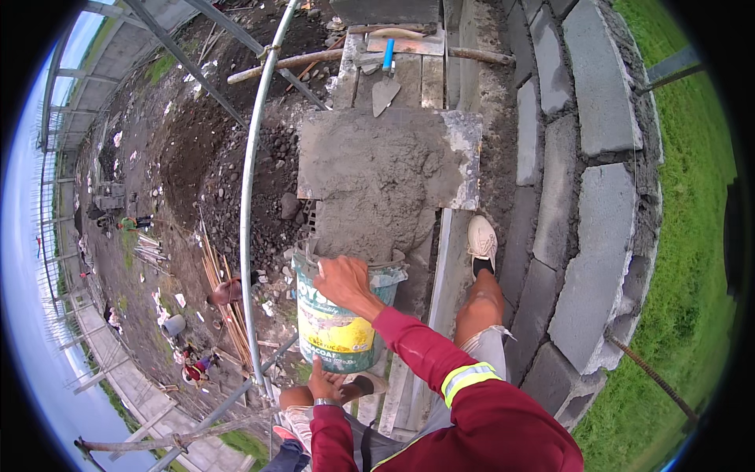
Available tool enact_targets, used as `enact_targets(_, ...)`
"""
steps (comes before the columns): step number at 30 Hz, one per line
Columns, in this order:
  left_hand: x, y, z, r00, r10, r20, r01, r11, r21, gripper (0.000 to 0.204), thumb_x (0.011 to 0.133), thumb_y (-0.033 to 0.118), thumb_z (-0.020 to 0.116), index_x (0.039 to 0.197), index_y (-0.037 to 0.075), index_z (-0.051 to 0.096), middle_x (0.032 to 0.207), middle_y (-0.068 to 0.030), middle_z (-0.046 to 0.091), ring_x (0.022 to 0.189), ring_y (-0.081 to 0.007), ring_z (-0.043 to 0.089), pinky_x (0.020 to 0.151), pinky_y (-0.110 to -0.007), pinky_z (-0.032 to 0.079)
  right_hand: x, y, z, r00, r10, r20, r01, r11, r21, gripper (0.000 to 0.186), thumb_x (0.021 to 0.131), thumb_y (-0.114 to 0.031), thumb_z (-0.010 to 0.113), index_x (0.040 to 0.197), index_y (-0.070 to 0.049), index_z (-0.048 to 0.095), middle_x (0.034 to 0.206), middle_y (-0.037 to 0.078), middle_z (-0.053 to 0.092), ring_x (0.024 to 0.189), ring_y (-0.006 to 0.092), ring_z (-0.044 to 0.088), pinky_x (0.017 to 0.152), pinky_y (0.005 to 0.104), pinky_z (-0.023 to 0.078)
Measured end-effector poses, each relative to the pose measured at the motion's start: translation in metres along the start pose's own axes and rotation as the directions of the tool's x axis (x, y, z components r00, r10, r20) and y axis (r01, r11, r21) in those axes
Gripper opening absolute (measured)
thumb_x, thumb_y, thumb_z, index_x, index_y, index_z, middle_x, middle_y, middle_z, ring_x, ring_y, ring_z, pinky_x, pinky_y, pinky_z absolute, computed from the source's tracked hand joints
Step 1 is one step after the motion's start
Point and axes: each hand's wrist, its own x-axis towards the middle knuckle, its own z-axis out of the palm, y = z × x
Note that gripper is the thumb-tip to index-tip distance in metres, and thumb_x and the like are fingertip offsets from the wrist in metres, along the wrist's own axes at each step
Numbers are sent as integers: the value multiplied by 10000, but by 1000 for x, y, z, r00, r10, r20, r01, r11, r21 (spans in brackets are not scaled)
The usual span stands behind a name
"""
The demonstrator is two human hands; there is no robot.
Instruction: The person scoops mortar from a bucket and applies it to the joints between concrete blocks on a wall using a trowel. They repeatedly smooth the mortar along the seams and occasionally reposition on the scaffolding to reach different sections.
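A green and white plastic bucket [336, 322] with a yellow label is tipped with its mouth away from me. Grey wet mortar [377, 177] runs from its mouth onto a flat mortar board [465, 161], where it lies heaped. My right hand [344, 282] is closed on the bucket's upper rim. Down at the bucket's base, my left hand [324, 383] supports it with thumb and fingers against the bottom edge. Beyond the board lies a pointed trowel [385, 93] with a blue handle, out of reach of both hands.
A concrete block wall [590, 244] runs along my right, with grass beyond. Metal scaffold pipe [250, 173] stands on my left, high above the ground. A rebar rod [653, 377] sticks out from the wall. People, poles and rubble are far below. A wooden float [405, 43] lies beyond the trowel.
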Motion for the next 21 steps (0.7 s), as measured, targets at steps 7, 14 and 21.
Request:
enact_targets(7, -10, 39, 101, 979, 179, 97, -183, 982, 35, 751, 879, 591, 818, 1142, -66, 567, 933, -160, 644, 757, -286, 689, 695, -434, 634, 92, 44, -56, 983, 58, -177, -44, 996, 82, 240, 750, -290, 680, 772, -51, 690, 737, 207, 692, 717, 458, 658, 673, 545, 468)
enact_targets(14, -19, 74, 179, 963, 227, 147, -242, 966, 94, 688, 914, 572, 787, 1119, -50, 578, 982, -175, 668, 771, -274, 710, 671, -398, 637, 155, 89, -90, 954, 112, -280, -61, 981, 185, 257, 759, -301, 683, 789, -47, 710, 810, 221, 718, 779, 464, 674, 693, 528, 495)
enact_targets(21, -74, 126, 246, 931, 321, 173, -354, 908, 222, 672, 936, 556, 768, 1143, -59, 591, 909, -143, 696, 711, -234, 736, 589, -346, 640, 210, 120, -118, 949, 206, -237, -158, 965, 208, 292, 779, -339, 711, 864, -64, 763, 952, 216, 762, 924, 441, 718, 807, 516, 548)
